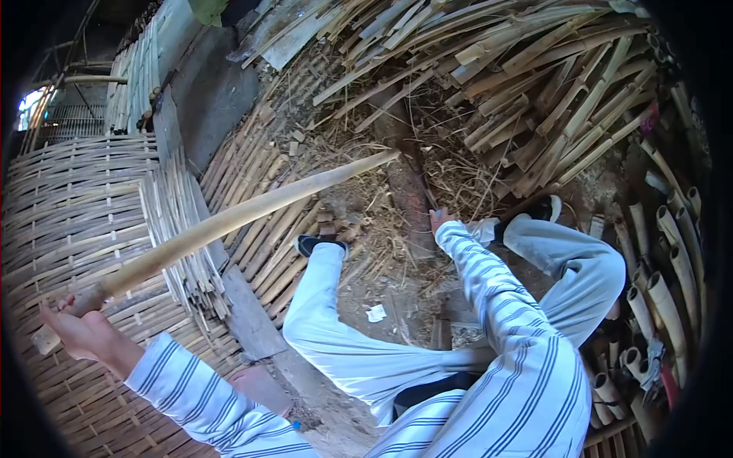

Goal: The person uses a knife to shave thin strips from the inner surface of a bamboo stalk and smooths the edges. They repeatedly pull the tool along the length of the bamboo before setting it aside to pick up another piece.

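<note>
My left hand is wrapped round the near end of a long, pale bamboo pole, low at the left. From there the pole slants up to the right, its far end close over a dark wooden beam on the ground. My right hand is closed round the handle of a long, dark-bladed knife. The blade points away from me along the beam and overlaps it in this view, right by the pole's tip. Fibrous shavings lie around the beam and partly cover it.
Split bamboo strips are heaped at the back right, and cut bamboo tubes stand at the right. A woven bamboo mat and a bundle of thin strips lie at the left. My bent legs frame the work spot.
</note>
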Motion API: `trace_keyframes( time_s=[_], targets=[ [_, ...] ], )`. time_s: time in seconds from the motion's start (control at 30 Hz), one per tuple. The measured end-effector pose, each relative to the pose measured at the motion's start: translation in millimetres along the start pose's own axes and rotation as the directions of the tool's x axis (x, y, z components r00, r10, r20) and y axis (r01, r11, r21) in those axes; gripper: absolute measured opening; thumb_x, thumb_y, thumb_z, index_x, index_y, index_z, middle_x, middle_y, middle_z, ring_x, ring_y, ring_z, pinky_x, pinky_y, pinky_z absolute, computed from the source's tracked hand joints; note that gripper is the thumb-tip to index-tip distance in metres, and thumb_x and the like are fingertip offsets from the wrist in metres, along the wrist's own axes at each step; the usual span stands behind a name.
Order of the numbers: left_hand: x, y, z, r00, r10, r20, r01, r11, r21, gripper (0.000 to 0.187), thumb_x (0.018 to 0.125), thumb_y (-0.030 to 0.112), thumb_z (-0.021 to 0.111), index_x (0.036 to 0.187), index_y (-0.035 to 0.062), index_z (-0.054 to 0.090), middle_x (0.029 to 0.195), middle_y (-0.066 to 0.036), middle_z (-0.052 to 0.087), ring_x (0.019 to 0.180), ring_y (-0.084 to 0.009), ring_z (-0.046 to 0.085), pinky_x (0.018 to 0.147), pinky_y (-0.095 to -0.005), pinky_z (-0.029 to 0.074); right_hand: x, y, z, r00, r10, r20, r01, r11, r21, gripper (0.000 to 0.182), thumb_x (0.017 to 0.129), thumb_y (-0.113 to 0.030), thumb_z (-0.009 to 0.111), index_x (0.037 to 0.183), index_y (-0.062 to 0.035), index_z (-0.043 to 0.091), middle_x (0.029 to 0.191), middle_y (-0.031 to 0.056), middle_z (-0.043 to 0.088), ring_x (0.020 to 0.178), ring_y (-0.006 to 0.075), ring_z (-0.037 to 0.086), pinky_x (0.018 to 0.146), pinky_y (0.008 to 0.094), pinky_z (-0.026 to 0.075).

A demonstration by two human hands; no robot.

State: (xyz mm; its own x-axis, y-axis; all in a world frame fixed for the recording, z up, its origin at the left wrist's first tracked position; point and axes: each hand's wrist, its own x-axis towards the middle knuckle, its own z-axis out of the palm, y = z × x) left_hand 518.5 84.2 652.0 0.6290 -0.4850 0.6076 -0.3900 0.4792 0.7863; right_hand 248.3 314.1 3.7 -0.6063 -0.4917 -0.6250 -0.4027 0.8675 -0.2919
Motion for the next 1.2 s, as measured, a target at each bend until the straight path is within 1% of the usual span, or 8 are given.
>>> trace_keyframes(
  time_s=[0.13, 0.17, 0.3, 0.47, 0.87, 1.03, 1.13, 1.2],
  targets=[
    [4, -11, -3, 0.999, -0.048, -0.018, 0.048, 0.998, -0.034, 0.036, 0.085, 0.027, 0.066, 0.097, -0.0028, 0.05, 0.091, -0.011, 0.056, 0.081, -0.0223, 0.058, 0.077, -0.0369, 0.05, 11, -4, -19, 0.971, 0.054, 0.234, -0.068, 0.996, 0.052, 0.07, 0.09, -0.062, 0.027, 0.137, -0.0108, 0.037, 0.126, 0.0281, 0.05, 0.118, 0.0436, 0.048, 0.098, 0.0526, 0.039],
    [6, -14, -10, 0.986, -0.039, 0.161, 0.051, 0.996, -0.07, 0.036, 0.086, 0.027, 0.065, 0.1, -0.0021, 0.049, 0.094, -0.011, 0.057, 0.085, -0.0237, 0.059, 0.081, -0.0388, 0.05, 7, -9, -17, 1.0, 0.025, 0.01, -0.026, 0.996, 0.091, 0.067, 0.091, -0.059, 0.03, 0.118, -0.0028, 0.053, 0.103, 0.0257, 0.062, 0.096, 0.0395, 0.062, 0.082, 0.0491, 0.049],
    [4, 9, -28, 0.746, -0.054, 0.664, 0.255, 0.944, -0.21, 0.034, 0.09, 0.025, 0.059, 0.11, 0.0016, 0.044, 0.103, -0.014, 0.058, 0.101, -0.0286, 0.058, 0.098, -0.0461, 0.043, 8, -28, -60, 0.898, 0.062, 0.435, -0.388, 0.577, 0.719, 0.057, 0.092, -0.056, 0.034, 0.064, -0.0061, 0.042, 0.046, 0.0079, 0.04, 0.037, 0.0239, 0.04, 0.038, 0.0402, 0.036],
    [27, 25, -19, 0.637, -0.133, 0.759, 0.424, 0.883, -0.2, 0.027, 0.092, 0.017, 0.056, 0.112, 0.0042, 0.045, 0.11, -0.017, 0.058, 0.111, -0.031, 0.054, 0.106, -0.0502, 0.035, 1, -35, -99, 0.973, 0.048, 0.228, -0.188, 0.737, 0.65, 0.064, 0.091, -0.056, 0.036, 0.063, -0.0009, 0.054, 0.053, 0.0139, 0.052, 0.044, 0.028, 0.052, 0.045, 0.0424, 0.04],
    [-104, 137, 21, 0.595, 0.45, 0.666, -0.484, 0.862, -0.15, 0.035, 0.071, 0.019, 0.082, 0.089, -0.0022, 0.06, 0.079, -0.003, 0.062, 0.063, -0.0134, 0.058, 0.065, -0.0243, 0.047, -125, -35, -252, 0.988, -0.116, 0.097, -0.045, 0.383, 0.922, 0.053, 0.091, -0.056, 0.041, 0.077, -0.0055, 0.05, 0.05, 0.004, 0.043, 0.036, 0.0201, 0.044, 0.035, 0.0365, 0.039],
    [-96, 129, 54, 0.703, 0.212, 0.679, -0.054, 0.968, -0.246, 0.022, 0.081, 0.015, 0.072, 0.091, 0.0012, 0.057, 0.09, -0.014, 0.064, 0.079, -0.0177, 0.06, 0.071, -0.0291, 0.048, -157, -27, -275, 0.979, -0.203, -0.032, 0.113, 0.399, 0.91, 0.054, 0.094, -0.051, 0.041, 0.076, -0.0016, 0.052, 0.054, 0.0115, 0.052, 0.044, 0.0276, 0.054, 0.043, 0.04, 0.044],
    [-103, 127, 57, 0.627, 0.075, 0.775, 0.427, 0.8, -0.422, 0.029, 0.091, 0.026, 0.059, 0.105, 0.0007, 0.055, 0.094, -0.014, 0.064, 0.082, -0.0227, 0.063, 0.077, -0.033, 0.051, -176, -25, -267, 0.672, -0.396, -0.626, 0.688, 0.645, 0.331, 0.051, 0.095, -0.046, 0.04, 0.084, 0.0008, 0.058, 0.066, 0.0211, 0.059, 0.063, 0.0403, 0.059, 0.058, 0.0469, 0.047],
    [-106, 124, 54, 0.67, 0.031, 0.742, 0.439, 0.789, -0.43, 0.033, 0.092, 0.036, 0.055, 0.089, 0.0045, 0.049, 0.078, -0.008, 0.053, 0.067, -0.0177, 0.051, 0.064, -0.0292, 0.042, -210, -38, -280, 0.841, -0.361, -0.402, 0.535, 0.663, 0.524, 0.049, 0.095, -0.046, 0.04, 0.091, -0.0007, 0.06, 0.074, 0.0239, 0.062, 0.076, 0.0431, 0.062, 0.067, 0.0475, 0.048]
  ],
)
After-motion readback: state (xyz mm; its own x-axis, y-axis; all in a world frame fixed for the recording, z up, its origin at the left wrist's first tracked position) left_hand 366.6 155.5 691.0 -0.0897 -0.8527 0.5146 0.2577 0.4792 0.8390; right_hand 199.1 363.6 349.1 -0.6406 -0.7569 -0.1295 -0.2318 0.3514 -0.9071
